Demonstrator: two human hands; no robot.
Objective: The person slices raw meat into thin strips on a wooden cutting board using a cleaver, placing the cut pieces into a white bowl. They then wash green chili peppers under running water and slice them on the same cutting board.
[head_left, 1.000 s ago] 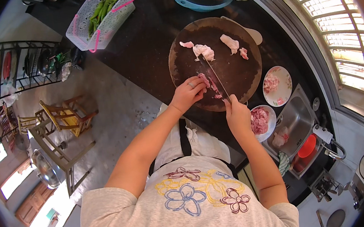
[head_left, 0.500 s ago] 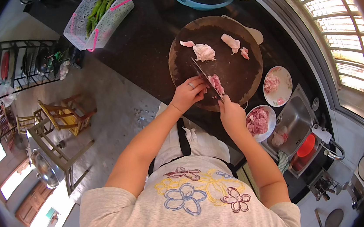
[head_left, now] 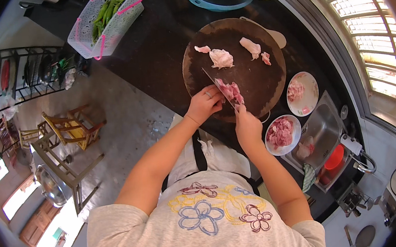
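My right hand (head_left: 247, 124) is closed around the handle of a knife (head_left: 209, 76), whose blade slants up and left over a round, dark chopping board (head_left: 270, 81). Pink meat slices (head_left: 230, 92) lie along the blade's right side. On its left side is my left hand (head_left: 204, 105), a ring on one finger, its fingers curled together close to the blade; whatever they pinch is hidden. Farther up the board sit a pale lump of fatty meat (head_left: 221, 59), a small pink scrap (head_left: 202, 49), a longer pale piece (head_left: 250, 47) and a little reddish bit (head_left: 266, 59).
Right of the board stand a bowl of cut meat (head_left: 280, 134) and a patterned plate with paler meat (head_left: 304, 106). Beyond them is a metal sink (head_left: 324, 123) holding a red container (head_left: 334, 157). A basket of green peppers (head_left: 85, 36) and a blue basin (head_left: 215, 3) stand at the back.
The knife's tip has shifted slightly left and nearer me. More of the sliced meat shows along the blade's right side. My left hand has barely moved.
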